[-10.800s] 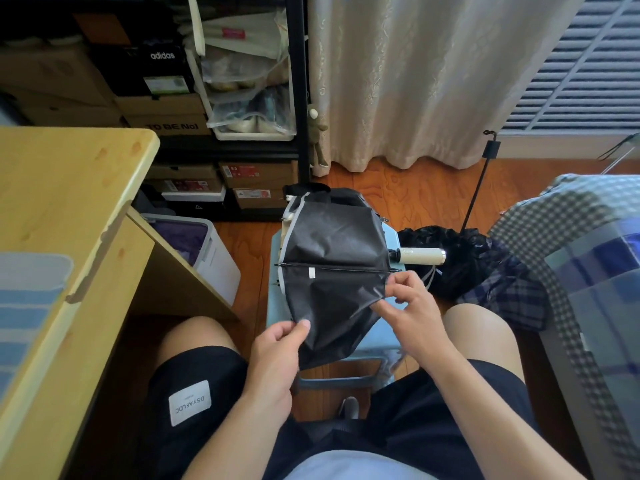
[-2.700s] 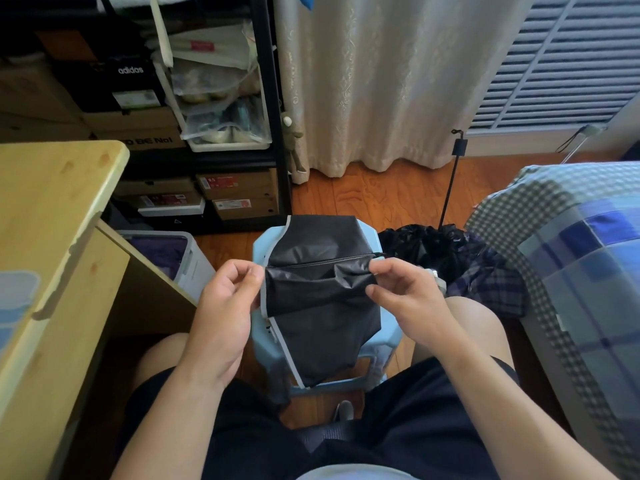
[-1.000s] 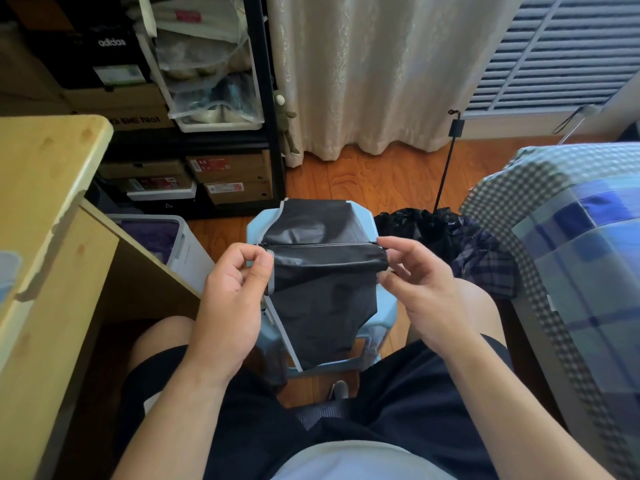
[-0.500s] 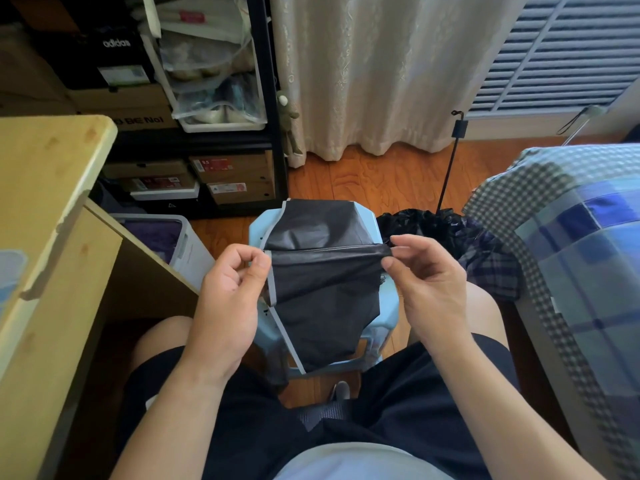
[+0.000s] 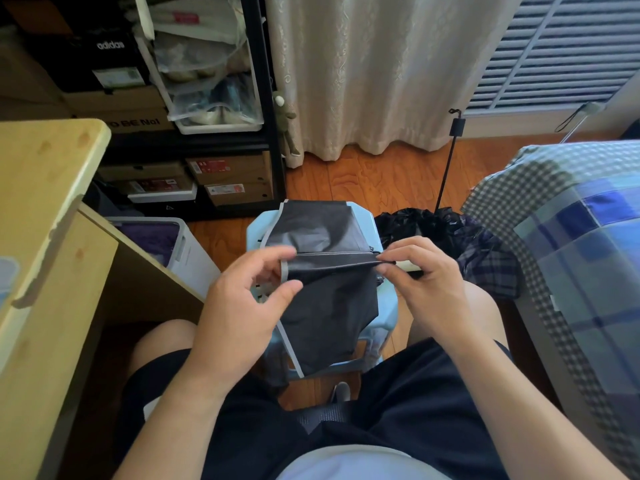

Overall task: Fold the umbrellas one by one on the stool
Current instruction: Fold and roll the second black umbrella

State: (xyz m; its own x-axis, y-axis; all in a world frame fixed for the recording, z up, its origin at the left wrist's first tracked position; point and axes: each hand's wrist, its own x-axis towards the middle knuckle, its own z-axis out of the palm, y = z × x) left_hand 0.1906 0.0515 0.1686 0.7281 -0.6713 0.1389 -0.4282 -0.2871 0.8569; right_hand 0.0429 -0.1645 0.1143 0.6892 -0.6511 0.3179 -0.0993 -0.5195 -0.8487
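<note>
My right hand (image 5: 420,275) pinches the black umbrella (image 5: 329,282) rib; my left hand (image 5: 242,299) hovers relaxed, holding nothing. Risk: unsupported canopy slides off the stool (image 5: 388,303).

Head cam, looking fwd/down, close over stool (image 5: 388,306).

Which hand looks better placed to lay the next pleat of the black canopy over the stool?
Probably the left hand: its fingers are loose beside the black canopy near the grey-trimmed edge, free to gather cloth. The right hand pinches the fold's end above the stool, anchoring it.
</note>
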